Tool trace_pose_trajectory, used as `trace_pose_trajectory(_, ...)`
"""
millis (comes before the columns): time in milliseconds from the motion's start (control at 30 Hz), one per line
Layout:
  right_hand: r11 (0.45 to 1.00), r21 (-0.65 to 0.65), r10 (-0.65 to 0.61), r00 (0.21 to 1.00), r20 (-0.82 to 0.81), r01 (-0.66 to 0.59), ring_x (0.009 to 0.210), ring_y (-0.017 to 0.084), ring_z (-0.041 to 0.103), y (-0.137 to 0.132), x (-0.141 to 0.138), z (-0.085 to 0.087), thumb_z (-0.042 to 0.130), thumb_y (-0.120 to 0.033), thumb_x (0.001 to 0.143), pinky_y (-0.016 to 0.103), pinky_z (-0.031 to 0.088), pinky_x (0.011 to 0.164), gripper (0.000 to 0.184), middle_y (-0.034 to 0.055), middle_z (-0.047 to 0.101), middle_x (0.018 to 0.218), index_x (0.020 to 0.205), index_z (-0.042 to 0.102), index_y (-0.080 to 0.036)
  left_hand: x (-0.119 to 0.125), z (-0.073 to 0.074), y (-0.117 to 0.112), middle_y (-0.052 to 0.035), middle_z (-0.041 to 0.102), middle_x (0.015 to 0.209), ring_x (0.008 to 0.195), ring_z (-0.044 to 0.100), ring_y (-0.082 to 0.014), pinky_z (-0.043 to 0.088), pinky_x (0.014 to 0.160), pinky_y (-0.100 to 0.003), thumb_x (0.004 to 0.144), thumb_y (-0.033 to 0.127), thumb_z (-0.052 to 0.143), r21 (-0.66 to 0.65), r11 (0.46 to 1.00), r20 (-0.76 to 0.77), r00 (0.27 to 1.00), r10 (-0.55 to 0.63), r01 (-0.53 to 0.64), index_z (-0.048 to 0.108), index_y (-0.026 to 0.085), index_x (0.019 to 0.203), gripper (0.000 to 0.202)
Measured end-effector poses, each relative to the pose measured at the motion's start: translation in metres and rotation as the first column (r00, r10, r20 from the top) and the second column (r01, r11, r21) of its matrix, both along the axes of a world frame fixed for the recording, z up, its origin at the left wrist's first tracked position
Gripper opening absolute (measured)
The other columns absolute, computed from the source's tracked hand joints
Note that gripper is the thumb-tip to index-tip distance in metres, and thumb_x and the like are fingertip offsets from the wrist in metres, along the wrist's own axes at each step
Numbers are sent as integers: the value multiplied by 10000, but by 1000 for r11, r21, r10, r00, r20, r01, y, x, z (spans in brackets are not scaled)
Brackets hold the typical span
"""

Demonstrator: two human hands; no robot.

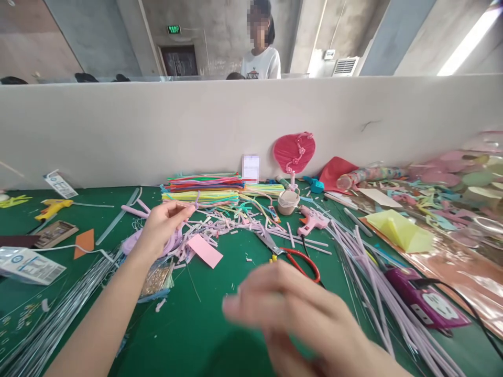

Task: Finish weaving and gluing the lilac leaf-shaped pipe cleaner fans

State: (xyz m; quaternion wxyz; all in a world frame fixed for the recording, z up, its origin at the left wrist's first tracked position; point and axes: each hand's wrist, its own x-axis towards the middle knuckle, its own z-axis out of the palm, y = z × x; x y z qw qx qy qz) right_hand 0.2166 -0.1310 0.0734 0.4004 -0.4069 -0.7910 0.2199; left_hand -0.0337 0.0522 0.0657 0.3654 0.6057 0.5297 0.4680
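Observation:
My left hand point(167, 222) is closed in a pinch above the lilac scraps, with a short bit of lilac pipe cleaner point(197, 201) at its fingertips. Beneath that hand lies a lilac fuzzy coil point(131, 243), partly covered by the wrist. Short lilac pipe cleaner pieces point(231, 222) are strewn beside it, near a pink paper card point(205, 251). My right hand point(298, 314) hovers in the foreground, smeared by motion, so its grip is unclear. Just beyond it rest red-handled scissors point(286, 254), blades pointing left and away.
Bundled coloured pipe cleaners point(202, 189) stand against the white partition point(157, 131). A pink glue gun point(313, 220), long lilac pipe cleaners point(373, 283) and a purple power strip point(428, 301) lie right. Left are a yellow glue gun point(51, 208) and thin wires point(74, 309). A person point(261, 57) stands beyond.

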Motion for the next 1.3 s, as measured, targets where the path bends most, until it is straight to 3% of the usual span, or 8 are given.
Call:
trace_pose_trajectory(100,997,-1,-77,995,-62,77,1149,219,555,50,-8,1,404,-208,939,419,488,964,338,86,598,1195,1228,566,-275,0,-17,-14,31,554,641,567,480,-75,348,475,-162,667,374,782,-120,989,356,934,-35,82,642,175,746,256)
trace_pose_trajectory(200,967,-224,-140,987,-75,120,1137,237,565,77,-15,-33,512,-381,919,399,496,920,351,98,590,1241,1239,551,-243,17,-40,-23,45,539,636,544,481,-60,347,465,-150,682,390,777,-206,966,475,879,-40,155,620,175,777,283)
trace_pose_trajectory(333,725,-669,-7,969,-245,-164,677,134,647,88,-20,-77,471,-504,918,232,493,540,426,67,722,952,1198,540,-192,45,-66,-34,36,547,619,514,493,-66,364,455,-165,729,404,736,-279,931,493,867,-73,237,619,159,797,280)
trace_pose_trajectory(467,605,-766,-11,959,-283,-219,418,74,521,89,-22,-92,517,-484,880,171,378,373,333,16,706,702,985,572,-172,57,-78,-44,2,602,661,555,548,-85,379,456,-168,735,391,736,-343,899,483,872,-80,273,630,143,824,284)
trace_pose_trajectory(800,700,-703,-249,966,-75,126,372,106,558,101,-9,-97,449,-504,910,218,399,336,374,42,716,761,1063,540,-175,62,-84,-51,-78,680,957,755,673,-180,516,609,-267,826,473,590,-339,898,253,946,-201,281,562,182,1082,388)
trace_pose_trajectory(1033,848,-311,-325,884,336,430,679,208,685,93,17,-48,498,-356,910,312,487,668,281,53,739,890,1096,641,-202,62,-101,-49,-76,689,889,729,673,-186,524,587,-271,860,476,527,-240,913,23,942,-335,330,616,178,964,328)
trace_pose_trajectory(1167,754,-282,-379,744,550,593,675,238,678,77,82,-25,511,-387,883,315,463,616,263,50,731,774,1003,683,-228,62,-101,-50,-73,692,883,734,671,-184,525,602,-270,862,451,530,-241,916,2,943,-331,322,624,185,958,297)
trace_pose_trajectory(1300,529,-203,-537,510,672,824,625,254,658,43,164,-32,504,-449,855,330,435,564,305,83,719,783,946,683,-219,65,-97,-53,-68,686,848,717,666,-187,517,590,-266,843,453,553,-234,924,-15,949,-315,303,631,188,932,290)
